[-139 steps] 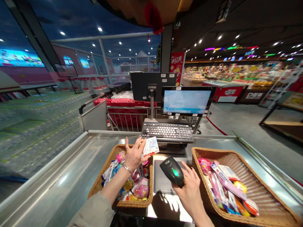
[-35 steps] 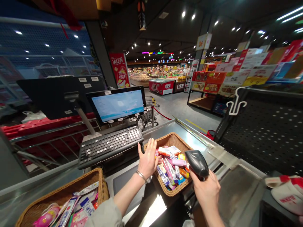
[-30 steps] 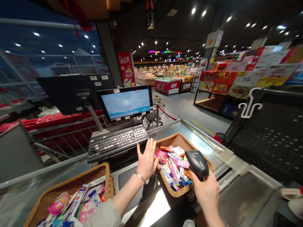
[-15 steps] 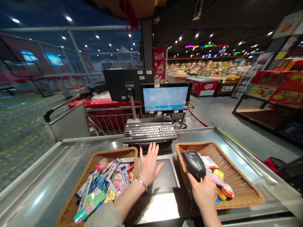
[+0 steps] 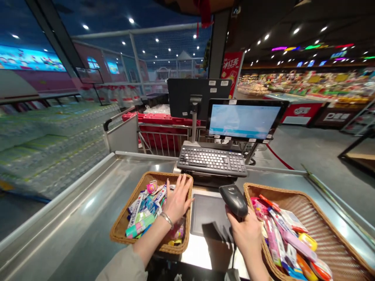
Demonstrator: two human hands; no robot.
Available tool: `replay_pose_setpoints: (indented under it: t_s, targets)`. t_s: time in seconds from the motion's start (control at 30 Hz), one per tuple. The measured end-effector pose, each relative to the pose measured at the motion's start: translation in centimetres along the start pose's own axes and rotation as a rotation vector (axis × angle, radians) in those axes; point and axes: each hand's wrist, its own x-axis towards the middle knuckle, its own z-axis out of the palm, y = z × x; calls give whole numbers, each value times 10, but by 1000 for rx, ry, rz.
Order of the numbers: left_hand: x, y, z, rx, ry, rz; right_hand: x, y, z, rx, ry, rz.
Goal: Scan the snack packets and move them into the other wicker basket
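Left hand (image 5: 176,198): spread flat, fingers wide, holding nothing, laid over the small colourful packets (image 5: 145,208) in the woven wicker basket (image 5: 123,228) at the counter's left side.
Right hand (image 5: 245,233): grip closed round the black handheld barcode scanner (image 5: 233,200), raised over the dark scan pad (image 5: 206,214) at the counter's middle.
Second wicker basket (image 5: 325,218): right side of the counter, part-filled with packets.
Risk: loose heaped packets likely to slide or spill over the rim under a flat palm; two grabbed together; scanner cable snagged near the counter's near edge.
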Motion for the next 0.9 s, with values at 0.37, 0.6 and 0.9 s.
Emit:
replay_pose_setpoints:
  t_s: [0.37, 0.6, 0.9]
  targets:
    - [-28, -66, 6, 125, -90, -18, -6, -15, 23, 4, -69, -50]
    - [-33, -87, 22, 116, -184, 48, -16, -15, 37, 14, -109, -27]
    - [-28, -99, 50, 143, -238, 208, -20, -16, 42, 2, -120, -38]
